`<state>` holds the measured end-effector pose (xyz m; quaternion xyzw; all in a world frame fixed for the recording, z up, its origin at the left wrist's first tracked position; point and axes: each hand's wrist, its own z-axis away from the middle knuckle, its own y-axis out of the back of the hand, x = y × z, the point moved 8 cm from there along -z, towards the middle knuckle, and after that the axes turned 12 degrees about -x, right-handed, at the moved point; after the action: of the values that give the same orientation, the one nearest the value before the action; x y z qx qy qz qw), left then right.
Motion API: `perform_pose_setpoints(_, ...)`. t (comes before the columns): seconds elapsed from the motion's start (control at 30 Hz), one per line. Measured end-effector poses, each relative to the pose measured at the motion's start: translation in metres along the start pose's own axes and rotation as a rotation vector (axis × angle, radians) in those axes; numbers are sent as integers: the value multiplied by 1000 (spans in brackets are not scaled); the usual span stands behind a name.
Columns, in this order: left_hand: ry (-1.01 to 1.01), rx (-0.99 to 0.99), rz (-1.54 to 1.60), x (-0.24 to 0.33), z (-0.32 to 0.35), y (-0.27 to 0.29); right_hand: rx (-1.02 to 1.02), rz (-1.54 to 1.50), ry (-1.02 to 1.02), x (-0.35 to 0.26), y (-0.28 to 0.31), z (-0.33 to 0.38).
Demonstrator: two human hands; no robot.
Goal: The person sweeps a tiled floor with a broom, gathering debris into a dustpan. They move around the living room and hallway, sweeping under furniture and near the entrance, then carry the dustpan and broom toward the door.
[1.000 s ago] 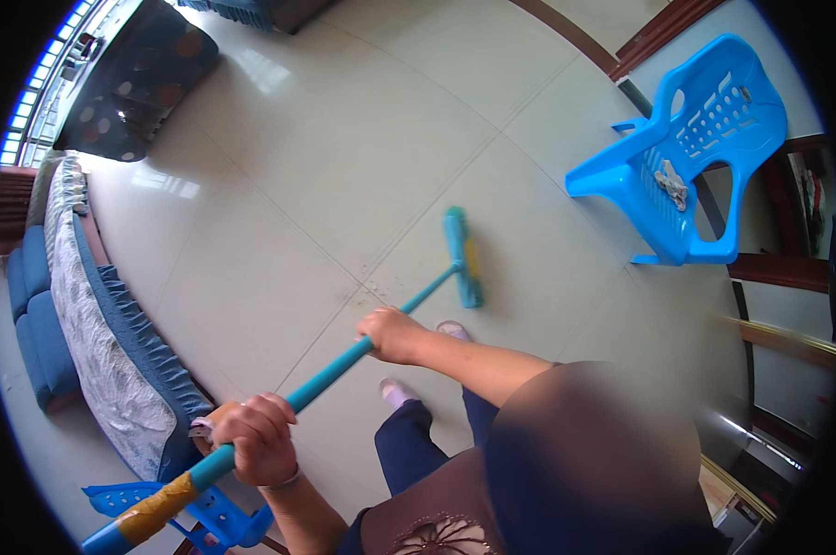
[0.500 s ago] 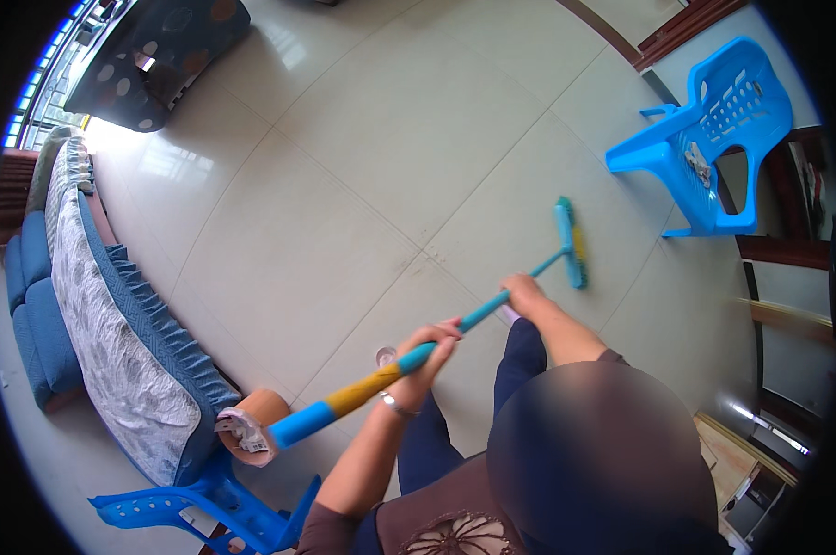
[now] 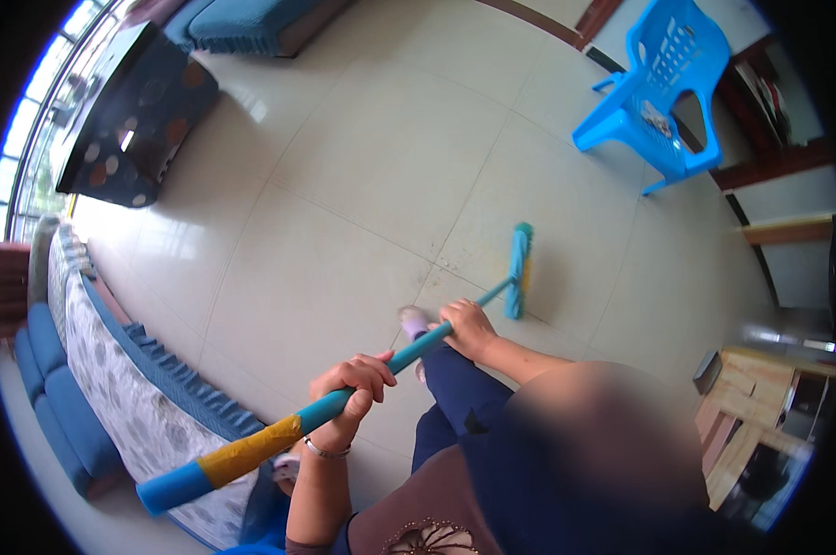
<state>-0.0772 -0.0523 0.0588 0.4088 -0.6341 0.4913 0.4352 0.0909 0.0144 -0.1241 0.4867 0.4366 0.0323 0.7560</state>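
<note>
Both sets of fingers are wrapped tight round the mop handle (image 3: 372,375): the left hand (image 3: 351,384) near the yellow-taped end, the right hand (image 3: 471,328) farther down the smooth teal pole. The flat, narrow mop head (image 3: 520,270) rests on the glossy tiled floor (image 3: 362,166), far right. Even downward pressure would keep the head flat.

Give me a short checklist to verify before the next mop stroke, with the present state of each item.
1. Left hand closed on the mop handle: ok.
2. Right hand closed further down the handle: ok.
3. Mop head resting on the tiled floor: ok.
4. Blue plastic chair well apart from the mop head: ok.
5. Foot apart from the mop head: ok.
6. Floor wet or dry: cannot tell.
</note>
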Motion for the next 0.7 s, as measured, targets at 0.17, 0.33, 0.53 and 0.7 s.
perform_pose_setpoints(0.17,227,-234,105,-47,-43,11,47,-48,-279,36,-23,45)
perform_pose_setpoints(0.33,578,-614,297,-117,-88,-3,63,-108,-658,83,-60,90)
perform_pose_setpoints(0.53,711,-887,153,-162,-120,-3,164,-169,-893,118,-91,77)
perform_pose_setpoints(0.7,679,-686,-92,-136,-212,82,469,-262,-790,115,-67,-63)
